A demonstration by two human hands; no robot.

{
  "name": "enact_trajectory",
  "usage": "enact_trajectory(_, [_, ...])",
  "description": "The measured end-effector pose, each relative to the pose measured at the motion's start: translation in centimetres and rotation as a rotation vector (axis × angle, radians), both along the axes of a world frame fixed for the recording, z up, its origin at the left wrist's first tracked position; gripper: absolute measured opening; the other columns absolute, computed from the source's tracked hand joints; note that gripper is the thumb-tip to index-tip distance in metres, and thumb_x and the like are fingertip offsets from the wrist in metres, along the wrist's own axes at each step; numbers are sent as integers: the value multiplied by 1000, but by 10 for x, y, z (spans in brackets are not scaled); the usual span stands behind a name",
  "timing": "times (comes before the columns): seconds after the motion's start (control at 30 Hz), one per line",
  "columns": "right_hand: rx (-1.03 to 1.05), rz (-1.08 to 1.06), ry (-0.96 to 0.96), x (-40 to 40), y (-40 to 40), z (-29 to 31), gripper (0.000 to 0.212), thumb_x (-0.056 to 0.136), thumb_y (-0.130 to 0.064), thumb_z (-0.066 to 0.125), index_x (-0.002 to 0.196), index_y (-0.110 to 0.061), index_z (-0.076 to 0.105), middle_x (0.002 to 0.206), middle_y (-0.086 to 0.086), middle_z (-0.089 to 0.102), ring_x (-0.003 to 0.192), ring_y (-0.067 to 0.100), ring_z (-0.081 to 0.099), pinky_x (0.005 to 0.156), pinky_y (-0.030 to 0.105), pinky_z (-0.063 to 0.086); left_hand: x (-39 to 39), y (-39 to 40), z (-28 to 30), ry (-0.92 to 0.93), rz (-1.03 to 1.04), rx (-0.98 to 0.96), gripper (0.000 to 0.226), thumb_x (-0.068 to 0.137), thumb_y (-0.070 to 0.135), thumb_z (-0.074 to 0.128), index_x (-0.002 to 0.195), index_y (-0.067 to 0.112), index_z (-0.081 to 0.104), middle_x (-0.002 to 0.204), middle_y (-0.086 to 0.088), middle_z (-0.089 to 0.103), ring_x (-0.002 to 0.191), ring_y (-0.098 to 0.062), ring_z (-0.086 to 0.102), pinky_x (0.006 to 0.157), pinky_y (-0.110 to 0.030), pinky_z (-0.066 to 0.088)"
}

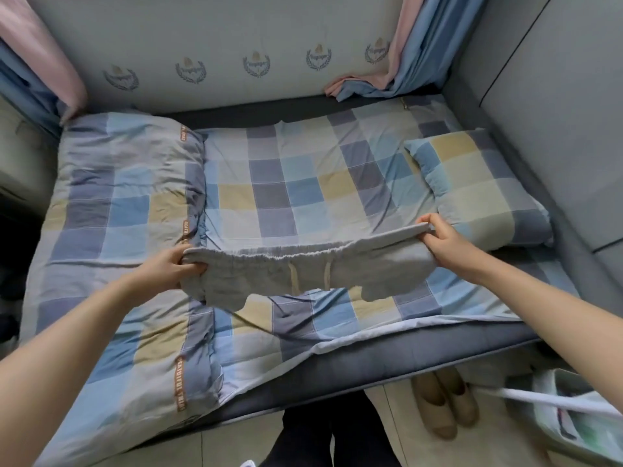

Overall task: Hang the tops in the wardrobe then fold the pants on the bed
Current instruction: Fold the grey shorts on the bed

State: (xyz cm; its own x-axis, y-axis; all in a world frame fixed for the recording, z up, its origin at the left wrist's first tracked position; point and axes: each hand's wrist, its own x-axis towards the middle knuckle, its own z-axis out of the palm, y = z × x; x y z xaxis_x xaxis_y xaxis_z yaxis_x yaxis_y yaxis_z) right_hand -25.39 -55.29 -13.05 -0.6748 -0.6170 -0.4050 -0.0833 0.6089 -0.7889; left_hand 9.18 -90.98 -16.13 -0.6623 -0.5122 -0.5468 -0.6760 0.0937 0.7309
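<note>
The bed point(387, 352), grey-edged with a checked blue-and-yellow sheet point(303, 183), carries a folded matching quilt point(118, 230) at left and a checked pillow point(472, 187) at right

The folded quilt point(128, 251) on the left of the bed has an orange strip point(181, 382) along its edge with white letters. Near the bottom the letters look like "BEAUTIFUL", then more that are too blurry to read. The padded wall point(209, 35) behind the bed has a row of small crests point(190, 69) with tiny words too small to read.
</note>
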Motion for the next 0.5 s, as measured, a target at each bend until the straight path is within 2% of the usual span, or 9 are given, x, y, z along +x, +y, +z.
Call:
enact_trajectory(0.07, [40,41,-6,-4,5,2,13,100,-14,42,111,-18,47,75,3,50,65,11,44,56,23,35,11,7,0,-65,-32,138,22,86,13,71,107,11,67,104,-18,69,88,-25,68,71,-36,58])
enact_trajectory(0.13, [85,116,-71,-8,11,8,15,99,-16,47,113,-19,51,73,3,54,61,10,49,51,18,38,20,15,3,-124,-26,307,39,76,29,78,109,8,70,105,-18,72,89,-26,71,69,-32,58])
enact_trajectory(0.2, [117,177,-180,-12,17,14,16,98,-16,50,114,-16,56,85,10,63,70,13,59,54,19,46,27,18,5,-165,-25,455,46,73,35,83,105,4,74,109,-22,70,91,-28,70,72,-34,59])
enact_trajectory(0.27, [152,207,-305,-20,23,18,16,98,-15,52,112,-16,59,101,10,67,80,12,66,63,19,53,31,18,5,-173,-51,543,52,70,35,86,105,-1,72,115,-28,66,97,-34,66,80,-38,57])
enact_trajectory(0.33, [242,271,-388,-31,26,19,14,97,-20,54,110,-21,61,107,2,68,86,8,68,77,25,56,28,18,4,-166,-53,557,56,69,35,86,109,-2,70,119,-29,64,104,-38,62,88,-43,53])
enact_trajectory(0.4, [306,312,-401,-42,25,15,13,94,-30,59,105,-25,63,101,-3,69,84,6,68,85,33,53,19,16,0,-135,-26,532,52,71,34,86,110,3,71,118,-26,65,105,-39,64,86,-43,56])
enact_trajectory(0.43, [304,308,-386,-47,22,11,17,91,-35,61,104,-24,64,98,-3,70,82,6,67,83,33,53,11,15,-3,-109,5,500,46,72,32,86,109,7,72,116,-24,67,101,-37,66,79,-41,58])
enact_trajectory(0.5, [271,262,-302,-61,9,-14,26,88,-37,64,106,-18,64,86,-4,71,75,5,65,70,23,50,-8,10,-25,-60,116,426,31,76,24,83,104,19,69,108,-22,68,88,-31,68,64,-35,58])
